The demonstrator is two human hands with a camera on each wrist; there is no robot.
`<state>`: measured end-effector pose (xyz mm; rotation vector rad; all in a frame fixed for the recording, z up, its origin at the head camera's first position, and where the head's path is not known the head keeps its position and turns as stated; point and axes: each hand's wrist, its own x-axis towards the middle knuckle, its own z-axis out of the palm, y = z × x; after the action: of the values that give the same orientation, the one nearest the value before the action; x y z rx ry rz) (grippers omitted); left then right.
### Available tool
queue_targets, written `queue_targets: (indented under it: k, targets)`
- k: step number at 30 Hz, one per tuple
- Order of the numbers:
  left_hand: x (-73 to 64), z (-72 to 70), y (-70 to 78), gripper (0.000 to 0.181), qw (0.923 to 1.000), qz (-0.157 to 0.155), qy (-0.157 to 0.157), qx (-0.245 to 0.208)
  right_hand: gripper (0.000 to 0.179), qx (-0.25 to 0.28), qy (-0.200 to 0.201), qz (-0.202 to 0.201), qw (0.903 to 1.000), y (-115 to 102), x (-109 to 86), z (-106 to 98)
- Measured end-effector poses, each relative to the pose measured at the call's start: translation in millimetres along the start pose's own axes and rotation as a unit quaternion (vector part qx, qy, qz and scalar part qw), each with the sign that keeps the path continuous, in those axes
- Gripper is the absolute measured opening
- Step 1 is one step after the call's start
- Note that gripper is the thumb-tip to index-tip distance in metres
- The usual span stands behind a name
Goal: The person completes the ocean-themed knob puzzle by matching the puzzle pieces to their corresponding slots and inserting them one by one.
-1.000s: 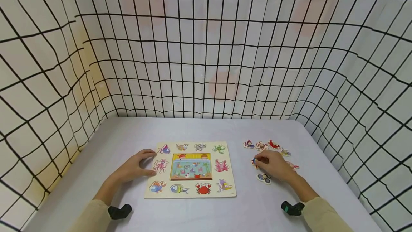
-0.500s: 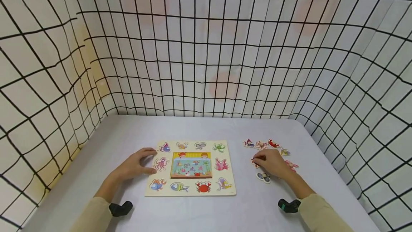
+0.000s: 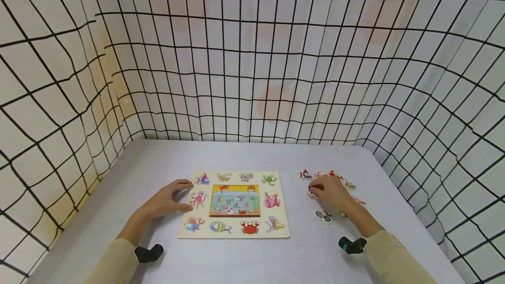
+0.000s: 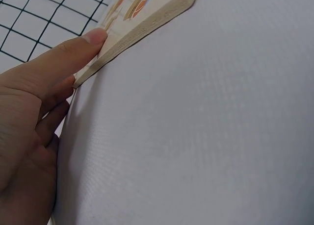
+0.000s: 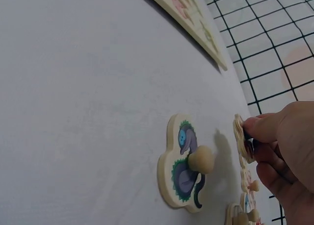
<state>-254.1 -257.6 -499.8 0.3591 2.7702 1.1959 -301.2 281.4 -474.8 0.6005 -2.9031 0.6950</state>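
Pinching one puzzle piece (image 5: 239, 137): right hand (image 3: 330, 193), well right of the sea-animal puzzle board (image 3: 235, 179), long axis crosswise. Touching its left edge: left hand (image 3: 167, 200), fingers loose.

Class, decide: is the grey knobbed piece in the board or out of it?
Out: the grey piece lies on the white table, apart from the board.

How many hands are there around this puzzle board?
2: the left hand at the left edge of the puzzle board, the right hand pinching a puzzle piece to the right.
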Motion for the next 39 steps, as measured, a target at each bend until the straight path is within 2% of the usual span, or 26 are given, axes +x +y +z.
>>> queue_targets:
  k: [9, 25, 34, 39]
  targets:
    - [-0.4, 0.3, -1.3, 0.079, 1.0, 0.004, 0.002, 0.001, 0.013, 0.011, 0.012, -0.02, 0.9997, -8, 5.1, -4]
    - [-1.0, 0.0, 1.7, 0.077, 1.0, 0.009, 0.001, -0.002, 0.017, 0.038, 0.01, -0.053, 0.9978, -21, 17.5, -8]
    - [1.0, 1.3, 0.9, 0.078, 1.0, 0.004, 0.001, 0.0, 0.016, 0.041, -0.003, -0.046, 0.9981, -29, 23.9, -9]
    - [-0.2, 0.5, -0.9, 0.078, 1.0, 0.004, 0.003, -0.001, 0.014, 0.04, -0.001, -0.072, 0.9966, -35, 30.6, -6]
